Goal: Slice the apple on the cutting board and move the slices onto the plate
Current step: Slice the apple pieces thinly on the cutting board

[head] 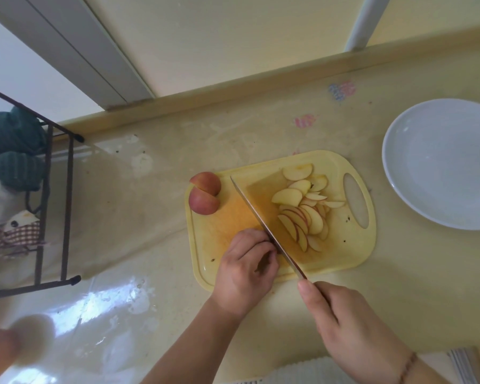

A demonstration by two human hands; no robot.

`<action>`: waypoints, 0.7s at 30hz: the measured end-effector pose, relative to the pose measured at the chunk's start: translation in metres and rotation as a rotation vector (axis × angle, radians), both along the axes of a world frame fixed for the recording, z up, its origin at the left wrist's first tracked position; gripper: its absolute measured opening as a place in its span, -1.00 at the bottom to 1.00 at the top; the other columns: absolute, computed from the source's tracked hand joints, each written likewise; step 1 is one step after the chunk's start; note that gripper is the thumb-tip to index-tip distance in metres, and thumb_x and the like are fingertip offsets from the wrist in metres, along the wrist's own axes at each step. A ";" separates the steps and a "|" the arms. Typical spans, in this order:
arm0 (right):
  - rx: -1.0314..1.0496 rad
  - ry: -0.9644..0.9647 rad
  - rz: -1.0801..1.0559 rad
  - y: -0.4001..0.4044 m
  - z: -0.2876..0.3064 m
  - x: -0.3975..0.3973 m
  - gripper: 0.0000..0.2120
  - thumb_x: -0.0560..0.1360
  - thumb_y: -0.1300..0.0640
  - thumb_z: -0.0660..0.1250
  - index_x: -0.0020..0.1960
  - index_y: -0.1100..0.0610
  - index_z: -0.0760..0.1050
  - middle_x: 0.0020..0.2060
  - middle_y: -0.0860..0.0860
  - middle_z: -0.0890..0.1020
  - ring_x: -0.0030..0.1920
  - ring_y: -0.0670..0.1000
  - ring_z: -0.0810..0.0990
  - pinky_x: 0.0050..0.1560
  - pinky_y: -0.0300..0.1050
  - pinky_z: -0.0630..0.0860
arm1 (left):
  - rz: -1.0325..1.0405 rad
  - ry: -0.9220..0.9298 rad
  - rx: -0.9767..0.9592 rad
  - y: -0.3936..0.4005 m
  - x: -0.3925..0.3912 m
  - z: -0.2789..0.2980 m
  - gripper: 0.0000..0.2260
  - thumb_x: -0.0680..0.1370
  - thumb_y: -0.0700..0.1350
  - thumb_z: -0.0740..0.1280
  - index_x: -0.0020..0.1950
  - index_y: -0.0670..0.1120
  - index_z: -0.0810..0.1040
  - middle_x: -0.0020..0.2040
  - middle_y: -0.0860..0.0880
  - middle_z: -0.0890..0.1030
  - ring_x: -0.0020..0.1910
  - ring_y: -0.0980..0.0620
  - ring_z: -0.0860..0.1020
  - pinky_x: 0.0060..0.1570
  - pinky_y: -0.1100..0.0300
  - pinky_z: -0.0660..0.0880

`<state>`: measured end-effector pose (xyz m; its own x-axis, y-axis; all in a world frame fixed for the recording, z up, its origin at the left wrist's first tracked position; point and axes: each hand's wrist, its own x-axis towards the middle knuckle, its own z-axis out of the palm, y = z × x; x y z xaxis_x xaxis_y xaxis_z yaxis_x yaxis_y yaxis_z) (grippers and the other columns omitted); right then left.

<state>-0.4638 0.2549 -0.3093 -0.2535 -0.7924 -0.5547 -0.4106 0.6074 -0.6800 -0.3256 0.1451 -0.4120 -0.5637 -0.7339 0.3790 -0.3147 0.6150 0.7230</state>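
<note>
Right hand (352, 325) grips the steel knife (263, 225) by its handle, blade angled across the yellow plastic cutting board (352, 245). Left hand (247, 268), fingers curled, pins a mostly hidden apple piece against the blade. Pale apple slices (302, 209) are fanned right of the blade, two red apple quarters (204, 194) at the board's far-left corner, white round plate (441, 164) right of board.

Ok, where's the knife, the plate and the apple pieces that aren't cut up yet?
knife (257, 213): head view, middle of the blade.
plate (399, 173): head view, bare left rim.
uncut apple pieces (204, 193): head view, red skin where the two meet.
</note>
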 end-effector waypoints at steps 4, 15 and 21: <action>0.011 0.021 0.003 -0.002 0.000 0.004 -0.46 0.36 -0.38 -0.14 -0.42 0.06 0.25 -0.51 -0.12 0.49 -0.42 -0.11 0.43 -0.35 -0.23 0.34 | -0.002 -0.007 0.002 0.000 0.000 0.001 -0.93 0.45 -0.37 0.51 -0.09 -0.27 0.70 -0.03 -0.10 0.67 0.01 -0.02 0.62 0.04 0.14 0.58; -0.009 0.032 -0.008 -0.020 -0.017 -0.020 -0.41 0.41 -0.38 -0.13 -0.41 0.09 0.30 -0.56 -0.02 0.40 -0.52 -0.10 0.36 -0.37 -0.14 0.38 | 0.001 -0.029 -0.016 -0.001 0.001 0.001 -0.97 0.48 -0.33 0.50 -0.12 -0.25 0.68 -0.05 -0.09 0.64 -0.02 -0.01 0.60 0.00 0.12 0.59; -0.039 0.002 -0.004 -0.010 -0.005 -0.010 -0.36 0.42 -0.44 -0.15 -0.41 0.08 0.29 -0.55 -0.01 0.42 -0.51 -0.08 0.38 -0.35 -0.11 0.40 | 0.036 -0.004 -0.029 0.005 0.005 0.001 -0.97 0.47 -0.34 0.50 -0.12 -0.27 0.69 -0.07 -0.11 0.64 -0.02 -0.04 0.61 0.01 0.12 0.59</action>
<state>-0.4734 0.2450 -0.3148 -0.2584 -0.8121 -0.5232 -0.4097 0.5826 -0.7019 -0.3202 0.1500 -0.4115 -0.5387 -0.7426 0.3979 -0.3397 0.6236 0.7040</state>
